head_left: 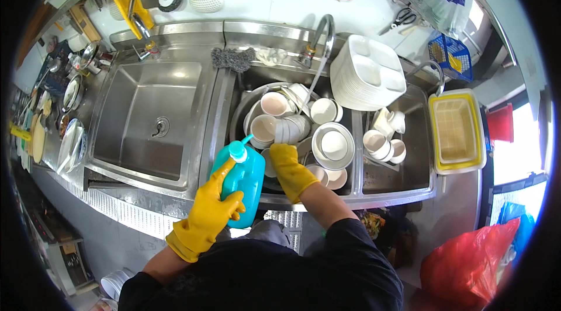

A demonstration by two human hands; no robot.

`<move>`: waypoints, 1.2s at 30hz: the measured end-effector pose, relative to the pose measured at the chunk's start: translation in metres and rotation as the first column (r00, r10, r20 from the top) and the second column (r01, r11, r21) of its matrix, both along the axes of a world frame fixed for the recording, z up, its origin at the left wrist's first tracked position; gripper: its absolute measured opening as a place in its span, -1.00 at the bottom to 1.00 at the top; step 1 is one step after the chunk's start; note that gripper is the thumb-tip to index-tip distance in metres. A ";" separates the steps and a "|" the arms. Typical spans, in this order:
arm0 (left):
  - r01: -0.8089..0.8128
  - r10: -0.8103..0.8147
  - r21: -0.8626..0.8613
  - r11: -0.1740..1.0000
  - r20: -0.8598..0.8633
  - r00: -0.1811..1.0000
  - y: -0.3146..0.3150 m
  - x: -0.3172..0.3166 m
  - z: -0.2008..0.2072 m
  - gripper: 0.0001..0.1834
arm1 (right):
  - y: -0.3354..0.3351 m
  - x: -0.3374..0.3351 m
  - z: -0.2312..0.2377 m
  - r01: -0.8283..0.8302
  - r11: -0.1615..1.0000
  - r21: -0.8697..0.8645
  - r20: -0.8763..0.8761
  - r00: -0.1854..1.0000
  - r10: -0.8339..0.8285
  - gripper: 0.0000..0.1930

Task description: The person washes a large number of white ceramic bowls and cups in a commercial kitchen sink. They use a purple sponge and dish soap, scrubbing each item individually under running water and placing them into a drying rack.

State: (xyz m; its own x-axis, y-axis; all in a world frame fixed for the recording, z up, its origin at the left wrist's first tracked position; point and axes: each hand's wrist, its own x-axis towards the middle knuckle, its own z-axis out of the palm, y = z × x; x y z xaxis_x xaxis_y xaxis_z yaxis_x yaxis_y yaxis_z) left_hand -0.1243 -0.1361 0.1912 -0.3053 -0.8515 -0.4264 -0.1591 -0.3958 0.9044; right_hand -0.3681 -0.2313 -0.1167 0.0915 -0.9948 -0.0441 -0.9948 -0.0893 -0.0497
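Both my hands wear yellow rubber gloves. My left hand (pixel 213 212) is closed around the side of a large teal pump bottle (pixel 248 188), one finger lying up by its pump head. The bottle stands upright at the front edge of the middle sink, its spout pointing over the dishes. My right hand (pixel 292 174) reaches into that sink, fingers curled down among the bowls; what they grip is hidden. Stacked cups and bowls (pixel 274 103) fill a metal basin (pixel 236 115) there. Close to the right hand, a white bowl (pixel 334 146) sits in a larger one.
A tap (pixel 327 25) arches over the middle sink. Stacked white compartment trays (pixel 368 71) rise behind it. The right sink holds several cups (pixel 377 144), with a yellow-rimmed tub (pixel 459 133) beyond. The left sink (pixel 149 106) has a drain. A grey scouring cloth (pixel 234 58) lies behind.
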 end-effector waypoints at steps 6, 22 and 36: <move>-0.069 0.069 0.034 0.997 -0.001 0.998 0.003 0.000 0.002 -0.26 | 0.037 -0.032 0.102 0.222 0.956 -0.193 0.377 0.916 -0.136 -0.81; -0.028 0.028 0.009 1.000 0.007 1.000 0.000 -0.002 0.000 -0.24 | 0.069 -0.232 0.002 0.641 0.358 0.679 0.702 -0.421 -0.575 -0.68; 0.069 -0.068 -0.015 0.998 0.047 0.997 0.006 -0.009 0.008 -0.23 | -0.055 -0.151 0.037 0.644 0.437 0.628 0.738 -0.316 -0.596 -0.73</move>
